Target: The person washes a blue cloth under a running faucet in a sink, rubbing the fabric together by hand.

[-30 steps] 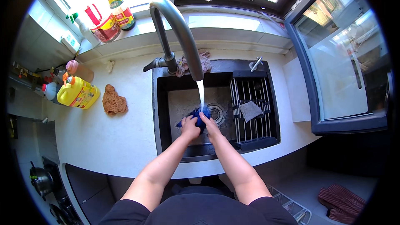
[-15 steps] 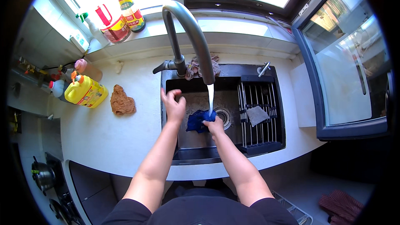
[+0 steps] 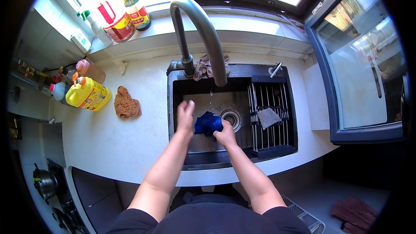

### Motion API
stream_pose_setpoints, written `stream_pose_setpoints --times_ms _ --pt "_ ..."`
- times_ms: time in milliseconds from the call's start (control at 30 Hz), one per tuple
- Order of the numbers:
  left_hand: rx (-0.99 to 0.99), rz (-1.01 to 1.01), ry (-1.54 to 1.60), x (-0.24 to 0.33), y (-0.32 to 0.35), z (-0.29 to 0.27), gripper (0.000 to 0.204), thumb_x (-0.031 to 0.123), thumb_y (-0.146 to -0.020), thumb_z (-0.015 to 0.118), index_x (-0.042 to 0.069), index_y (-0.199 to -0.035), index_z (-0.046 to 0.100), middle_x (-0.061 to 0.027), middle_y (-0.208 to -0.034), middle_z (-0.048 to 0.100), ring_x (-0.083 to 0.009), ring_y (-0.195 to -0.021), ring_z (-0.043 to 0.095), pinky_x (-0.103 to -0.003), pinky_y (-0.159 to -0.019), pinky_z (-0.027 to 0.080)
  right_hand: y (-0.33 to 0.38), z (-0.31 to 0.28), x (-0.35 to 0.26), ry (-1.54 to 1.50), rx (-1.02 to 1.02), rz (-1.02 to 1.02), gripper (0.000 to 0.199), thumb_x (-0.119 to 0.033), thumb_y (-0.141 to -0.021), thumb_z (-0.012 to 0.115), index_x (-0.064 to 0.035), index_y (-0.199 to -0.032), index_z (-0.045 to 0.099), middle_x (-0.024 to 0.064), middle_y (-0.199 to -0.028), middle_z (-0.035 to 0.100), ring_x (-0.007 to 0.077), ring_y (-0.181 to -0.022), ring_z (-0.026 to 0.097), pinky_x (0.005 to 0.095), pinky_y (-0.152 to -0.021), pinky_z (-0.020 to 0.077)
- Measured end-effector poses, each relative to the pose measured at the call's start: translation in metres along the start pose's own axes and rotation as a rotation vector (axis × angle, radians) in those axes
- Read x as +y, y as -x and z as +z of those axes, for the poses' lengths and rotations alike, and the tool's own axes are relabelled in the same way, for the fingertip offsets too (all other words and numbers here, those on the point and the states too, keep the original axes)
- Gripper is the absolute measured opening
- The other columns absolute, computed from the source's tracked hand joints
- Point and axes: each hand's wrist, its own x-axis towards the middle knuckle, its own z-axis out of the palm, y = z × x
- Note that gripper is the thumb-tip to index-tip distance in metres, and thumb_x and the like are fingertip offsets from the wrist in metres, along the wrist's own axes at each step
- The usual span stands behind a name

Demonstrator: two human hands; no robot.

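Observation:
Over the sink, my right hand pinches the right edge of a wet, dark blue cloth. The cloth hangs bunched beside the round drain. My left hand is raised just left of the cloth, apart from it, with its fingers stretched upward and nothing held. Above both hands arches the grey faucet; only a few drops fall below its spout. Its side lever is behind my left hand, at the sink's back left corner.
A roll-out rack with a grey pad covers the sink's right side. A crumpled pinkish rag lies behind the faucet. On the left counter are a brown cloth and a yellow jug. An open window sash juts in at right.
The water stream has stopped, and the faucet lever has turned. My left hand has come down slightly. The blue cloth, still in my right hand, has shifted out from under the spout.

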Motion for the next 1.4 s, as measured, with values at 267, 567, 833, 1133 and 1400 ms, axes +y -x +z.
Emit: stream_pose_setpoints --times_ms 267,567,833,1133,1400 --pt "0.011 -0.673 0.51 -0.113 0.013 -0.009 0.033 0.034 -0.087 0.052 0.01 -0.11 0.051 -0.0134 -0.103 0.061 -0.0337 -0.093 0.06 -0.053 -0.089 0.046 0.015 -0.043 -0.021 0.046 -0.332 -0.014 0.047 -0.011 -0.059 0.059 -0.0016 -0.105 0.057 0.0155 -0.103 0.059 0.0269 -0.097 0.058 0.0345 -0.088 0.045" --pt "-0.393 -0.609 0.729 -0.101 0.032 0.004 0.035 0.041 -0.087 0.056 0.009 -0.1 0.059 -0.0096 -0.093 0.064 -0.0246 -0.083 0.062 -0.037 -0.079 0.05 0.035 0.026 -0.004 0.048 0.218 -0.304 0.032 -0.026 -0.07 0.072 -0.0068 -0.064 0.048 0.0123 -0.077 0.05 0.0325 -0.074 0.052 0.04 -0.066 0.0425" --pt "-1.007 -0.635 1.014 -0.12 0.016 -0.011 0.027 0.04 -0.085 0.058 0.013 -0.084 0.059 -0.0062 -0.084 0.063 -0.0227 -0.078 0.061 -0.037 -0.074 0.05 0.042 0.025 -0.026 0.216 -0.004 -0.328 0.022 -0.026 -0.071 0.071 -0.0091 -0.064 0.059 0.0149 -0.082 0.057 0.0264 -0.086 0.054 0.0408 -0.077 0.0413" --pt "-0.363 -0.732 0.683 -0.102 0.028 0.0 0.02 0.026 -0.079 0.066 0.007 -0.082 0.06 -0.0062 -0.072 0.059 -0.0213 -0.063 0.058 -0.035 -0.064 0.051 0.048 0.028 -0.024 0.09 0.354 -0.428 0.023 -0.013 -0.067 0.066 -0.0091 -0.057 0.045 0.0098 -0.064 0.05 0.0292 -0.063 0.05 0.0403 -0.059 0.0411" --pt "-0.097 -0.404 0.265 -0.095 0.058 0.025 0.027 0.019 -0.075 0.055 0.005 -0.098 0.057 -0.0132 -0.093 0.062 -0.0272 -0.087 0.062 -0.04 -0.078 0.051 0.0 0.025 0.073 -0.713 0.11 0.203 0.039 -0.032 -0.082 0.062 -0.0068 -0.11 0.055 0.0104 -0.101 0.059 0.0171 -0.087 0.057 0.0307 -0.078 0.0471"
